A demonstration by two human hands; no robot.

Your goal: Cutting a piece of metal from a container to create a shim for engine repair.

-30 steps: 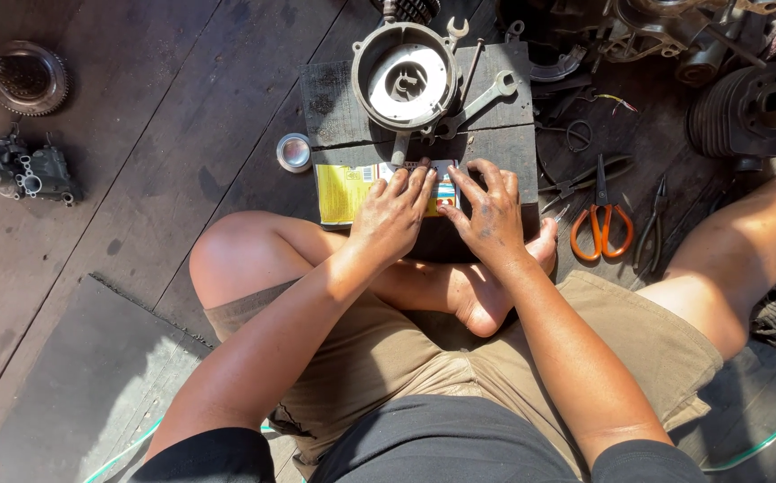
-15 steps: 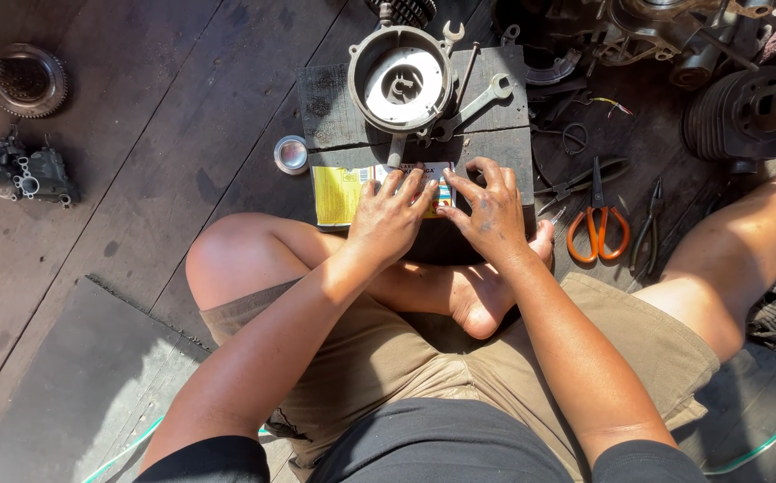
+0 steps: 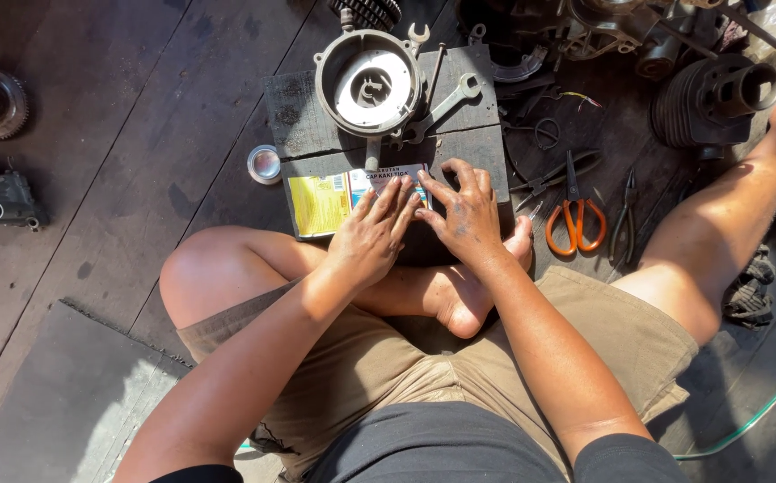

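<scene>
Both hands, left hand (image 3: 372, 234) & right hand (image 3: 467, 215), stay pressed flat on yellow card (image 3: 318, 204) at board (image 3: 299, 98) front edge; nothing gripped, pose unchanged, w/ pressing ongoing.

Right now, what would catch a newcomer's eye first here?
Both hands, left hand and right hand, press flat on a yellow printed sheet on a dark wooden block. Above them sits a round metal housing; orange-handled scissors lie to the right.
</scene>
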